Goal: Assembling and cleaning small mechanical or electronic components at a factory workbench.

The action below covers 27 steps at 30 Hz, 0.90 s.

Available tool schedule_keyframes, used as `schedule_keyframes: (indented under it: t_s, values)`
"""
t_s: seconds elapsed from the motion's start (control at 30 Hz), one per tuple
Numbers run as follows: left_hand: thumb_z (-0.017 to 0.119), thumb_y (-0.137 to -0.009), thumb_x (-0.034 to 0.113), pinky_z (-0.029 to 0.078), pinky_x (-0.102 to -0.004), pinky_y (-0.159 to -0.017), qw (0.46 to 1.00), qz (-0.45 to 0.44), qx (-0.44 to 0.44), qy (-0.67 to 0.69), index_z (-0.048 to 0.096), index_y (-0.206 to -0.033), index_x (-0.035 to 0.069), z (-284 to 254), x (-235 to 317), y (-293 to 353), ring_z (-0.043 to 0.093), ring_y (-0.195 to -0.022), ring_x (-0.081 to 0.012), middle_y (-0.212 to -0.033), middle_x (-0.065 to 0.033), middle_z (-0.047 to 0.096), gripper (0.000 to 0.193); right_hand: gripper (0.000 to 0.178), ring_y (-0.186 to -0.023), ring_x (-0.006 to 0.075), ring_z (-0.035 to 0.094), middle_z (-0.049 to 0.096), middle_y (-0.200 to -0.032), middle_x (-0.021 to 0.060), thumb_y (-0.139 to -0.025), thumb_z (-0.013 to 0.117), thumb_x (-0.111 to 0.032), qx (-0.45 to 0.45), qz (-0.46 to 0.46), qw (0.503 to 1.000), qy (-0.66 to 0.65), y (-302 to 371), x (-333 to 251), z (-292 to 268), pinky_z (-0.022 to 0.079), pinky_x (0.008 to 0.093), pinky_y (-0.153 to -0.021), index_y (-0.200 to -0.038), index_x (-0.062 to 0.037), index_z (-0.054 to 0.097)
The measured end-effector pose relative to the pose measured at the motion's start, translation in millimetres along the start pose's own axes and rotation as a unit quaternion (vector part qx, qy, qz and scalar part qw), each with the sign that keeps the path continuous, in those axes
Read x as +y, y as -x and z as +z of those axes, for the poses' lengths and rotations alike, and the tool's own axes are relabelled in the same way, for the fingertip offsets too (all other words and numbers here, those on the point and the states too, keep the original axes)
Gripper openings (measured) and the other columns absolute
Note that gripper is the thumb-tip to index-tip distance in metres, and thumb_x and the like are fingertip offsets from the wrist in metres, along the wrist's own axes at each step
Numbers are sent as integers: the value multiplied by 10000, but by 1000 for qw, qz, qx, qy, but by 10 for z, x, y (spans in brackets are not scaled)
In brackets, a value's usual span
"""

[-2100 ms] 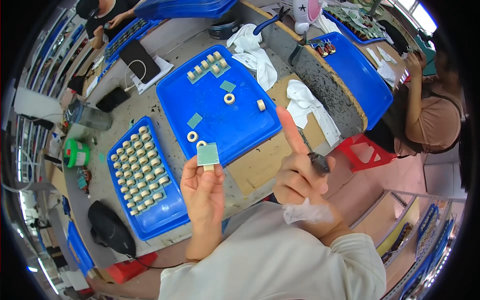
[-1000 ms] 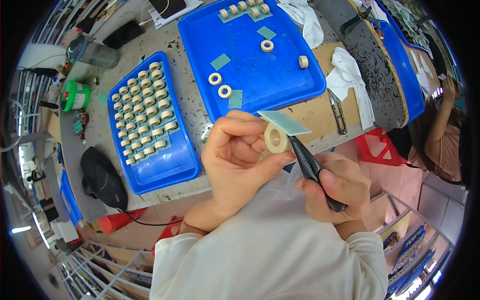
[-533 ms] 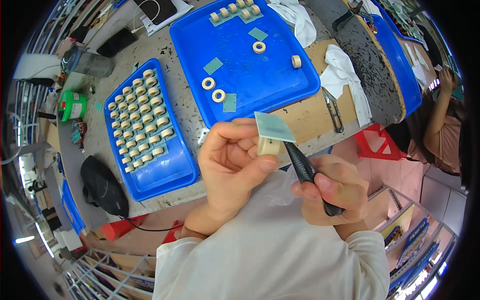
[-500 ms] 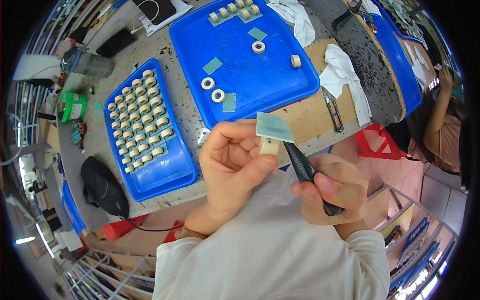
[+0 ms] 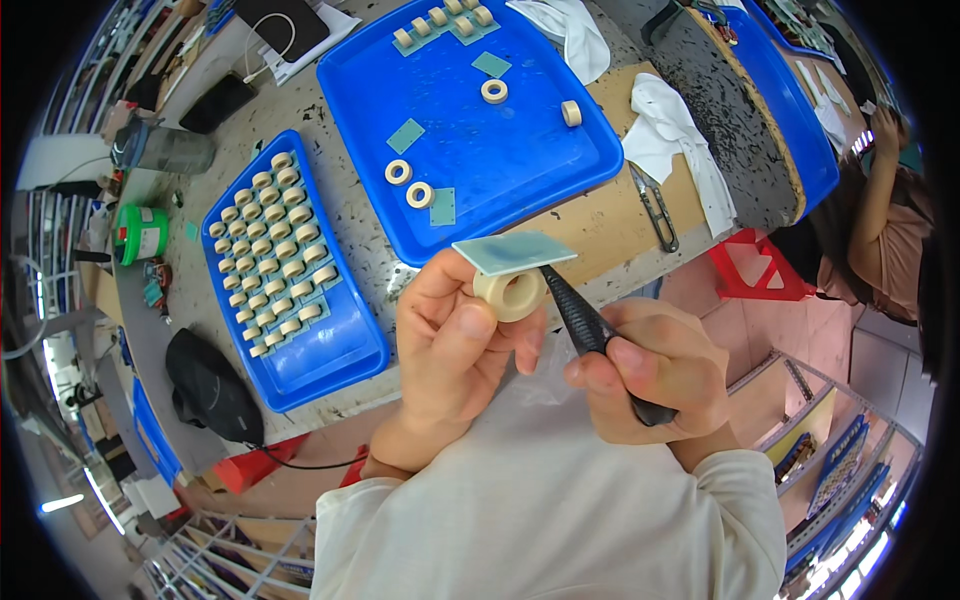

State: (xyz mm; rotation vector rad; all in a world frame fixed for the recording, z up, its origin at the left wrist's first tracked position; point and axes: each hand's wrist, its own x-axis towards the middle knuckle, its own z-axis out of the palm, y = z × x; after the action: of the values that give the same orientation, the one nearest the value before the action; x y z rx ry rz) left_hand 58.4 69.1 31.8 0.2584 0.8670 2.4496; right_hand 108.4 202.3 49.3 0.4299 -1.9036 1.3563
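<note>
My left hand (image 5: 445, 350) is closed on a cream-coloured ring (image 5: 492, 292), with a thin pale-green plate (image 5: 512, 251) lying across its top. The ring's hole faces toward the right and toward me. In my right hand (image 5: 665, 375) is a black, textured, tapered tool (image 5: 582, 318), gripped between thumb and fingers. Its narrow tip meets the right side of the plate, close to where plate and ring come together; whether it touches the ring, I cannot tell.
Beyond my hands, a large blue tray (image 5: 490, 145) holds loose rings and green plates. To the left, a smaller blue tray (image 5: 312, 378) carries rows of rings on plates. Scissors (image 5: 655, 212) and white gloves (image 5: 680, 130) lie right. A co-worker's arm (image 5: 878, 200) shows at far right.
The ring and plate have turned in my left hand, so the ring's hole now shows and the plate is seen more edge-on. Both pieces and the tool tip shifted slightly left.
</note>
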Motion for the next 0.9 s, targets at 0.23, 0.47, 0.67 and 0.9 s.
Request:
schedule_keyframes:
  t_s: [0.23, 0.47, 0.67, 0.9]
  values:
    - [460, -830, 126, 490, -322, -645, 998, 9, 55, -24, 479, -965, -19, 30, 13, -26, 574, -748, -216, -941, -167, 550, 198, 383, -470, 220, 513, 516, -608, 100, -614, 660, 59, 31, 56, 989, -134, 110, 30, -102, 420, 288, -423, -942, -29, 485]
    - [409, -849, 86, 511, -313, -652, 993, 20, 116, -26, 448, -998, 0, -18, 35, -57, 585, -786, -210, -935, -143, 555, 176, 346, -468, 210, 510, 518, -628, 91, -665, 622, 45, 52, 50, 987, -143, 179, 49, -98, 432, 305, -421, -953, -40, 453]
    - [411, -848, 87, 506, -280, -643, 995, -35, 30, 91, 418, -1037, 41, -126, 120, -86, 572, -801, -192, -963, -152, 532, 195, 349, -451, 198, 506, 523, -646, 91, -701, 585, 35, 18, 17, 990, -139, 127, 58, -107, 427, 310, -410, -999, -50, 425]
    - [544, -736, 32, 436, -188, -593, 981, -85, 40, 168, 380, -1086, 31, -11, 150, -44, 447, -762, -165, -922, -134, 482, 386, 469, -448, 186, 485, 538, -665, 62, -642, 683, -46, -42, -25, 992, -112, 70, 13, -51, 396, 299, -411, -1041, -78, 439]
